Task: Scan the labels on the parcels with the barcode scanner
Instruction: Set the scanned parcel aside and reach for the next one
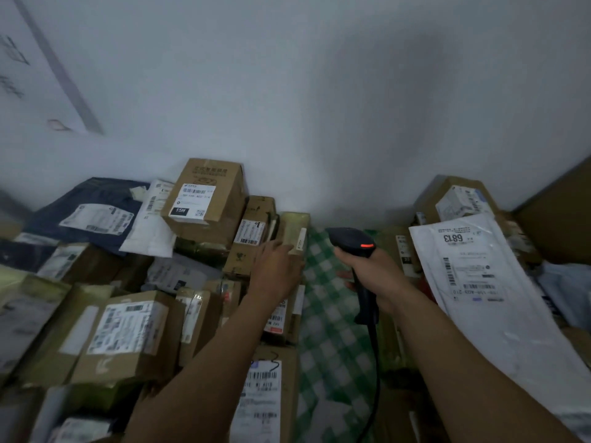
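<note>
My right hand (375, 276) grips the handle of a black barcode scanner (351, 239) with an orange strip, its head pointing away and left over a green checked cloth (326, 318). My left hand (276, 266) reaches onto a small yellowish taped box (295, 230) at the edge of the left pile, its fingers lying over the box's near corner. Behind it stand a brown box with a white label (252, 233) and a taller carton marked 15H (208, 193). A white mailer marked 6813 (476, 276) lies at the right.
Several labelled cartons and bags fill the left side, among them a dark blue bag (92, 206) and a carton (128, 334) near my left arm. More parcels (457, 199) stack at the right against a brown panel (556, 225). A white wall stands behind. The scanner's cable hangs down.
</note>
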The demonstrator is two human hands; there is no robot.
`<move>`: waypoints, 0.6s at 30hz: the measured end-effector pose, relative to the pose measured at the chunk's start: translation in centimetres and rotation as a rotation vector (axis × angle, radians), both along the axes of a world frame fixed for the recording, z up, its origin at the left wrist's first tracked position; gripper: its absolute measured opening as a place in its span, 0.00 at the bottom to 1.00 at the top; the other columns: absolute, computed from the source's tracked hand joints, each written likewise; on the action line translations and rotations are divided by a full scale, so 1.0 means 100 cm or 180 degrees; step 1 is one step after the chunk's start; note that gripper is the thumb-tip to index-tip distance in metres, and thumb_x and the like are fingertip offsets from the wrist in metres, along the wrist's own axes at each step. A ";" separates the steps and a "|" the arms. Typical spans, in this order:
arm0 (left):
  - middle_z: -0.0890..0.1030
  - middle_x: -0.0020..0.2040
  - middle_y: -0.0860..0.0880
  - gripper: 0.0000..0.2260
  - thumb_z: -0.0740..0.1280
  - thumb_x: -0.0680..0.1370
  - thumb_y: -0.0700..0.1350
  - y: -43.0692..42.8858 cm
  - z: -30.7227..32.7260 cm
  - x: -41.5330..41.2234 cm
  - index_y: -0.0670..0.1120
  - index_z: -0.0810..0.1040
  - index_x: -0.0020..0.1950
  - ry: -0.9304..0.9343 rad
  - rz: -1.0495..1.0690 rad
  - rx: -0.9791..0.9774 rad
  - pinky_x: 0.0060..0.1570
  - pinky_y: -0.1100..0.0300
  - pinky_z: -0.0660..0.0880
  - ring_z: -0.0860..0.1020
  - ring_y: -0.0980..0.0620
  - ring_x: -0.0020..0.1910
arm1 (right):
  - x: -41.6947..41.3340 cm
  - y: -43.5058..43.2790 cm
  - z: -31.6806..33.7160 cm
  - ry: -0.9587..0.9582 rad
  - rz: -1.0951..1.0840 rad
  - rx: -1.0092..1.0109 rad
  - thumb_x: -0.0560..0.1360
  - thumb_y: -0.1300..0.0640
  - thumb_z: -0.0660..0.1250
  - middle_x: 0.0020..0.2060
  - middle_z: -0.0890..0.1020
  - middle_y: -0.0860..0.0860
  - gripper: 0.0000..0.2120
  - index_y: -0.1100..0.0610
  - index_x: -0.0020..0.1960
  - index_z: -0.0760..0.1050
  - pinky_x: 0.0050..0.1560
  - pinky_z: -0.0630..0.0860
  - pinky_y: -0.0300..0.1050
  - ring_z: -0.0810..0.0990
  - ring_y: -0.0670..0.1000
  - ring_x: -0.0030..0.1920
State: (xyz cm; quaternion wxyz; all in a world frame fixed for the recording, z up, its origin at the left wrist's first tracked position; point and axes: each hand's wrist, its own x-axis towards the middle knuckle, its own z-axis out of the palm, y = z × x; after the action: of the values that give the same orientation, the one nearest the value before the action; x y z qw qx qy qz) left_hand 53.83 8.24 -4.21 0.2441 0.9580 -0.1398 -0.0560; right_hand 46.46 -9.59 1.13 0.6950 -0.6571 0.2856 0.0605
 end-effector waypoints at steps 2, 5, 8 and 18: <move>0.79 0.63 0.46 0.16 0.67 0.79 0.55 0.005 0.012 -0.026 0.48 0.82 0.62 0.0057 -0.0056 -0.0136 0.66 0.50 0.71 0.73 0.45 0.65 | -0.021 0.002 0.016 0.0062 0.0035 0.0010 0.77 0.50 0.75 0.53 0.85 0.48 0.11 0.48 0.57 0.80 0.52 0.82 0.51 0.86 0.53 0.51; 0.78 0.64 0.47 0.19 0.67 0.76 0.58 0.014 0.025 -0.065 0.51 0.81 0.64 0.0090 0.0031 -0.0597 0.63 0.48 0.76 0.75 0.47 0.62 | -0.060 0.005 0.041 0.0128 0.0128 0.0027 0.77 0.50 0.75 0.53 0.86 0.51 0.09 0.50 0.56 0.80 0.46 0.82 0.48 0.87 0.54 0.51; 0.78 0.66 0.48 0.20 0.71 0.78 0.54 0.020 0.053 -0.117 0.49 0.80 0.67 0.0003 -0.0106 -0.0557 0.67 0.54 0.72 0.75 0.49 0.65 | -0.104 0.011 0.064 0.0052 0.0148 -0.0005 0.78 0.50 0.74 0.52 0.87 0.54 0.10 0.51 0.57 0.81 0.42 0.80 0.47 0.88 0.55 0.48; 0.75 0.71 0.50 0.23 0.71 0.79 0.55 0.025 0.072 -0.299 0.50 0.75 0.73 0.0561 -0.0399 -0.0638 0.67 0.59 0.70 0.74 0.51 0.68 | -0.278 0.035 0.088 -0.0125 0.0219 0.0023 0.79 0.53 0.72 0.50 0.86 0.57 0.09 0.53 0.58 0.80 0.40 0.78 0.49 0.88 0.57 0.43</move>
State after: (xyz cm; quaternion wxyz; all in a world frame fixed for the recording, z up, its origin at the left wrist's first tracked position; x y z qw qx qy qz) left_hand 23.93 10.74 2.98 0.3459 0.9096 -0.1823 -0.1408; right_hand 18.69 -6.06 9.96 0.7004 -0.6650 0.2489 0.0724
